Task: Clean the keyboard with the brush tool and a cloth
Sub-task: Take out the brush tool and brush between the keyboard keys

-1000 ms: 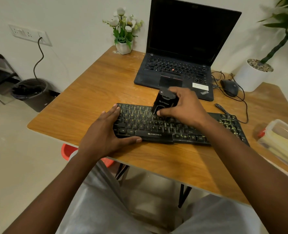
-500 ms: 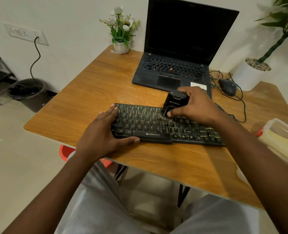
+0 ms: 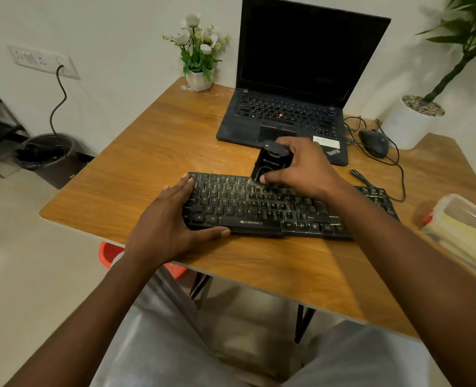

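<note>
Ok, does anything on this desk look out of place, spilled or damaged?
Nothing looks spilled or broken. The keyboard sits slightly askew to the table edge and laptop, pale dust speckles the wood between them, and a loose cable end lies behind its right end. The right hand holds the brush.

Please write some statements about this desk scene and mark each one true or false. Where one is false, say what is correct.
1. The right hand grips the brush tool at the upper rows of the keyboard. True.
2. The left hand is lifted off the keyboard. False: it rests on the keyboard's left end, with the thumb along the front edge.
3. The screen of the laptop is lit. False: it is dark.
4. A mouse lies on the table, to the right of the laptop. True.
</note>
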`<state>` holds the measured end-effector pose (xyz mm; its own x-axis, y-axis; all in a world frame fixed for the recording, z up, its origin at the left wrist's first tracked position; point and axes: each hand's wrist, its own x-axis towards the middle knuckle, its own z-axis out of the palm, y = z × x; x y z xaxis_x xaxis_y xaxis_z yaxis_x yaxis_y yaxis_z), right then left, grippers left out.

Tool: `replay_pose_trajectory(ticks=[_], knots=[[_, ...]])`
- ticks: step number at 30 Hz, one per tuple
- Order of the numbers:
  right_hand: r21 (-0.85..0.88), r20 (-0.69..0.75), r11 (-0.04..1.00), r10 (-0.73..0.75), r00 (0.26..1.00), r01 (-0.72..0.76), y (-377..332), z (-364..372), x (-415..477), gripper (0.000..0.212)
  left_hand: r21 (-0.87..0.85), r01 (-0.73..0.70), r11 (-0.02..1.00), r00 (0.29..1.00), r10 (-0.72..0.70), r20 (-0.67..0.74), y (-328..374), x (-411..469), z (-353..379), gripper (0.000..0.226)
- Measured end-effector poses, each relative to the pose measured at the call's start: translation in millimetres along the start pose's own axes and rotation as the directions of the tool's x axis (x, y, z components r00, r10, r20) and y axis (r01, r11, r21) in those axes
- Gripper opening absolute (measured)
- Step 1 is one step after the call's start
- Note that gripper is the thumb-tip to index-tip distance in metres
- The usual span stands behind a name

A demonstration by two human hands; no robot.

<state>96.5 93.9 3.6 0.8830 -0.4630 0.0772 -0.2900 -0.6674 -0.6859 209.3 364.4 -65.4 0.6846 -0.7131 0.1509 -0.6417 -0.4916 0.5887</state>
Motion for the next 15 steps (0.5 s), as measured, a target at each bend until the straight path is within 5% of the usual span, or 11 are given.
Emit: replay_pose_trajectory(ticks=[8,15], knots=[[-0.029,0.055,0.999,-0.014,0.998,0.016,-18,14,8,0.040,0.013,0.000,1.000,1.000,0.000,0.011,0,0,0,0.139],[-0.022,0.241,0.999,0.037,0.970,-0.033,-23,-5,10,0.041,0.022,-0.003,1.000,1.000,0.002,0.022,-3,1,0,0.140]])
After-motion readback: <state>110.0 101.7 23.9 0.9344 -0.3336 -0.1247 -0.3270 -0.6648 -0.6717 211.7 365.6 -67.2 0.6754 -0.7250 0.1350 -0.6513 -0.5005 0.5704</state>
